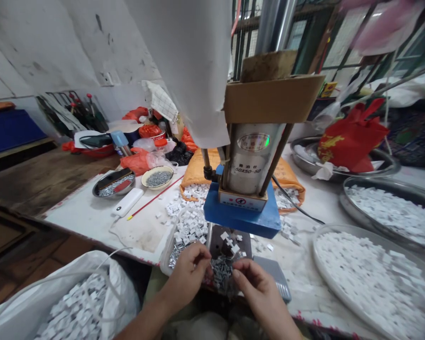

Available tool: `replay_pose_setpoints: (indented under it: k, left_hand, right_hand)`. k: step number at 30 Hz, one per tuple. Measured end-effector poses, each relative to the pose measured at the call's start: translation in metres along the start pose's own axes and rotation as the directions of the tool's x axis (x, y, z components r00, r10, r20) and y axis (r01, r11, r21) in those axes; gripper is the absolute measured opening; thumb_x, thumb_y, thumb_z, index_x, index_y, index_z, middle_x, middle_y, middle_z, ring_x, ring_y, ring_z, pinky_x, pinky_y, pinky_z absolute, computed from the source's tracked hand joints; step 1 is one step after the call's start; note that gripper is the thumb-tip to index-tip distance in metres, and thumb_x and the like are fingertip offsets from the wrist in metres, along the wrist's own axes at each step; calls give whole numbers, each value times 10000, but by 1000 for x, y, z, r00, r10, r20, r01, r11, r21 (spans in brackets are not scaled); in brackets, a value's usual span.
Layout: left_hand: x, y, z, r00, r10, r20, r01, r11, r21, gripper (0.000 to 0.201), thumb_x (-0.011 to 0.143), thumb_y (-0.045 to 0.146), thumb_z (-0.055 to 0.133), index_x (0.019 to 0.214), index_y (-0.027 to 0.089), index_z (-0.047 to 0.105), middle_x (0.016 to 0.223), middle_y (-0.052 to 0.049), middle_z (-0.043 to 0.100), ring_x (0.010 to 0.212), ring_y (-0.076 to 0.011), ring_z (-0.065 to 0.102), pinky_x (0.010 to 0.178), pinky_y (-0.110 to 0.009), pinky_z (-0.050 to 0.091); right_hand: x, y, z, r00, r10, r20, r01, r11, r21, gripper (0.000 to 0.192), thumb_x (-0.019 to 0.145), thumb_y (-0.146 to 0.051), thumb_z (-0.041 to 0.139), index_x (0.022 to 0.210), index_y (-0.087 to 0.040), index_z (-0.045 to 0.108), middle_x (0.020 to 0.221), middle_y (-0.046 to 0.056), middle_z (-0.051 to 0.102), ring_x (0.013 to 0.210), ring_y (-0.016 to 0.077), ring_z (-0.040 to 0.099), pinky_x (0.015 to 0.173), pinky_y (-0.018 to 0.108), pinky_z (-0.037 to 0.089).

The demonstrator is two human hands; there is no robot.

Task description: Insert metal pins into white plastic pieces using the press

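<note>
My left hand (190, 270) is closed in a pinch at the left edge of a heap of small metal pins (222, 274). On the right edge of the same heap, my right hand (258, 284) has thumb and forefinger together. What either pinch holds is too small to make out. Just behind the heap, several white plastic pieces (230, 243) lie on the dark base plate (216, 245) of a blue bench press (241, 218). Beside my left hand stands a clear tub (165, 264) of white pieces and metal pins.
A white sack (122, 283) of pieces stands at lower left. Round trays (322, 264) of white pieces fill the right side. A metal bowl (96, 189), a cream bowl (145, 183), a red stick (156, 198) and a white power bank (127, 203) lie at left. Orange sacks (194, 170) are behind the press.
</note>
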State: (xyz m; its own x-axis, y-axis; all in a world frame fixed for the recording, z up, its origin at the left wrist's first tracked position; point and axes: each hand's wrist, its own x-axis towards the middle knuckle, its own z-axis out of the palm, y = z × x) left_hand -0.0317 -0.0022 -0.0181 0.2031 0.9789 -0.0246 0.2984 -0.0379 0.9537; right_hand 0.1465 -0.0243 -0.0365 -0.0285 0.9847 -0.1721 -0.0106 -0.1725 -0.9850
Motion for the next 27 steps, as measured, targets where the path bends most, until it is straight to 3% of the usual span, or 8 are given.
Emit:
replay_pose_setpoints:
  k: [3,8,17,23,27]
  left_hand:
    - [-4,7,11,997,5,73,-2,999,-38,91,819,158,438,760,190,499,672,18,533,600,-122,549,573,-219,446]
    - [-6,10,20,993,105,52,-111,984,138,132,787,106,462,730,187,551,740,-2,572,718,-135,539,663,-221,430]
    - [-6,14,20,991,134,27,-137,972,189,145,754,94,489,729,188,597,723,-2,612,687,-136,556,641,-220,427]
    - [-9,17,19,973,214,87,-228,946,231,187,830,135,445,813,201,620,770,-20,643,722,-144,589,693,-235,451]
    - [-10,18,18,948,294,122,-314,926,211,229,820,91,427,884,192,622,847,-46,627,803,-156,584,743,-245,460]
  right_hand:
    - [-3,-6,9,996,-15,86,16,1000,-9,260,729,-452,630,749,-193,632,674,9,625,608,160,542,551,249,427]
    - [-5,-6,13,994,-36,102,42,997,-60,232,746,-415,611,700,-188,614,628,-5,602,598,155,538,552,242,440]
    - [-3,-3,13,991,11,133,2,995,-104,244,743,-406,606,688,-168,614,622,4,600,610,159,522,562,250,422]
    - [-4,-2,11,987,57,149,-57,998,-3,287,707,-443,661,694,-158,639,660,22,642,637,162,551,596,258,435]
    - [-1,-1,10,984,108,141,-126,983,131,371,644,-518,699,643,-161,601,513,-43,535,476,89,434,461,206,337]
